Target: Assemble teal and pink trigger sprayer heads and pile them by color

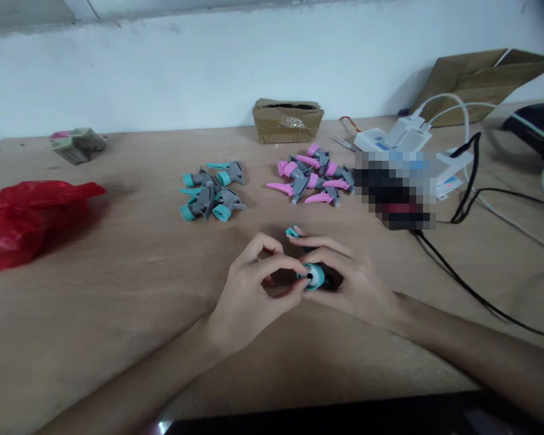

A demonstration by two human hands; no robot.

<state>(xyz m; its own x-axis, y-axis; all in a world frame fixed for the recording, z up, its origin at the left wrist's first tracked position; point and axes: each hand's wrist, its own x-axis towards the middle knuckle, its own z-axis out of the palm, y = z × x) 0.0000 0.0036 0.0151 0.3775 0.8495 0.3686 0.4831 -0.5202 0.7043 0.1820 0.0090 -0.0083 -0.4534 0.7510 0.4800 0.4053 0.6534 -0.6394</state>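
Note:
My right hand (351, 272) is wrapped round a teal and grey trigger spray head (316, 276), its teal collar facing my left hand. Thumb and forefinger of my left hand (260, 284) pinch at the collar's mouth, where a small dark bit shows between the fingertips; what it is I cannot make out. The teal trigger tip sticks out above the right fingers. Beyond my hands lies a group of several teal and grey spray heads (204, 199). To its right is a pile of several pink and grey spray heads (306, 178).
A red plastic bag (36, 211) lies at the left, with small greenish blocks (77, 145) behind it. An open cardboard box (288, 125) stands by the wall. At the right are a white power strip (374, 142), cables, a blurred-out patch and a brown carton (476, 84).

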